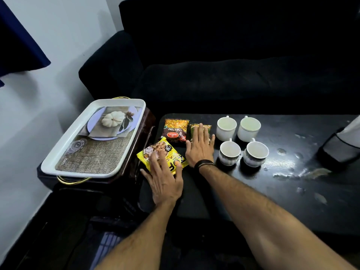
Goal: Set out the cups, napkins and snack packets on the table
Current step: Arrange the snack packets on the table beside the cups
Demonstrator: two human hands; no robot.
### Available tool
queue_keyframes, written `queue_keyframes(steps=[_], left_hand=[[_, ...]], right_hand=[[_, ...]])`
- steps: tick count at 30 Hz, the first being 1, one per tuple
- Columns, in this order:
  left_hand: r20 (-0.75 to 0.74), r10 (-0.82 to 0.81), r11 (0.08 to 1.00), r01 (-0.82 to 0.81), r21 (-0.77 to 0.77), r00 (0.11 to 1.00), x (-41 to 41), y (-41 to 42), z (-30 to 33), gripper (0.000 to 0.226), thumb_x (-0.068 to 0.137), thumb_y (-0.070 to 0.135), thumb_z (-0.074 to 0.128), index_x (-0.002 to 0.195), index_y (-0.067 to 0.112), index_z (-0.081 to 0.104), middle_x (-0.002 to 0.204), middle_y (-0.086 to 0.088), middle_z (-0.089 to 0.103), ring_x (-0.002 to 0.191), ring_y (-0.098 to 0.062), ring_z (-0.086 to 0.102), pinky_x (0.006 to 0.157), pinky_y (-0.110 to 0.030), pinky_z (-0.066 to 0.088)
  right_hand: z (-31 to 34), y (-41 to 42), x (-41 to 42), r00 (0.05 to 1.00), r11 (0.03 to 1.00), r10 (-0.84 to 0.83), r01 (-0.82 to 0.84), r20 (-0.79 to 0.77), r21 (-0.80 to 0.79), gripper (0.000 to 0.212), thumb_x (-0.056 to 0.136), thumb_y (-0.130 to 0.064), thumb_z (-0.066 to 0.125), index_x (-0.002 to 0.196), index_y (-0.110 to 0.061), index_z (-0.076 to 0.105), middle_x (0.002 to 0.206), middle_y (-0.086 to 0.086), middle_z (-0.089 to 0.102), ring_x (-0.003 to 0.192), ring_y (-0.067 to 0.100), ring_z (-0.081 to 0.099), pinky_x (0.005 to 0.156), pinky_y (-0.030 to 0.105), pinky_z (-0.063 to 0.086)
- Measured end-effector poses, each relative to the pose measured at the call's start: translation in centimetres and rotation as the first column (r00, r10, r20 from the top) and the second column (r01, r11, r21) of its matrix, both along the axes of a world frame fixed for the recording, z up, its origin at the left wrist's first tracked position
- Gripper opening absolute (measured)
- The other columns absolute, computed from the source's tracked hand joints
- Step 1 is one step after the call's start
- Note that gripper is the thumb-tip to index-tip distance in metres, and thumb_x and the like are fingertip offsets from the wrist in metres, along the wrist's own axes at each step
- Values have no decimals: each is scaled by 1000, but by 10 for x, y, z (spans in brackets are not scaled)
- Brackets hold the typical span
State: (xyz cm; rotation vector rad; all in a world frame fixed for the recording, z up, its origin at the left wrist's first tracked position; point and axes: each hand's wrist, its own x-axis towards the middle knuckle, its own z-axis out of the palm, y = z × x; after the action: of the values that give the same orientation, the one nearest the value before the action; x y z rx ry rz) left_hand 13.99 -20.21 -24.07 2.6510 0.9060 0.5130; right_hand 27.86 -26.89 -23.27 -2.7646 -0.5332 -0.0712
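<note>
- Worktop [253,191]: dark, glossy, scuffed surface carrying all the task items.
- Snack packets, three in number, clustered at the worktop's 9 o'clock end: a yellow packet [153,151] printed with nuts, tilted, nearest the viewer; a red-and-orange "Mixture" packet [175,129] at its 12 o'clock; a green packet [194,127] touching the Mixture packet's 3 o'clock side.
- Cups [227,128], four in number, white, handled, upright and empty, set two by two at 3 o'clock of the packets; the near pair show dark patterned sides.
- Left hand [165,182]: grip spread wide, fingers flat upon the yellow packet.
- Right hand [198,149]: grip spread wide, palm down, fingertips on the green packet; a dark band circles the wrist.
- Tray [93,170]: one, white-rimmed, pumpkin print, on a stand at 9 o'clock of the worktop.
</note>
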Motion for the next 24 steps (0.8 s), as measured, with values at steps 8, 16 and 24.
queue_keyframes(steps=[8, 16, 24], left_hand=[[36, -96, 989, 99, -110, 995, 2, 3, -5, 45, 101, 44, 34, 143, 32, 43, 163, 1, 23, 151, -17, 17, 120, -48, 25], [84, -212, 961, 223, -161, 974, -2, 5, -6, 50, 100, 43, 32, 149, 34, 36, 159, 13, 31, 149, -7, 24, 121, -39, 19], [82, -119, 942, 138, -305, 990, -2, 9, -9, 60, 98, 55, 26, 154, 34, 20, 164, 14, 10, 143, -16, 36, 106, -42, 43]], right_hand=[[12, 7, 32, 992, 997, 39, -46, -123, -54, 70, 101, -45, 22, 157, -11, -2, 165, 7, -11, 153, 25, -10, 122, 52, -4], [0, -24, -41, 975, 890, 217, -221, 55, 398, 56, 103, -44, 27, 154, -21, 24, 164, 0, 17, 151, 15, 14, 124, 44, 13], [-18, -51, -74, 906, 897, 417, -398, -70, 193, 55, 103, -46, 19, 157, -34, 10, 165, -12, -1, 153, 12, -1, 123, 44, 11]])
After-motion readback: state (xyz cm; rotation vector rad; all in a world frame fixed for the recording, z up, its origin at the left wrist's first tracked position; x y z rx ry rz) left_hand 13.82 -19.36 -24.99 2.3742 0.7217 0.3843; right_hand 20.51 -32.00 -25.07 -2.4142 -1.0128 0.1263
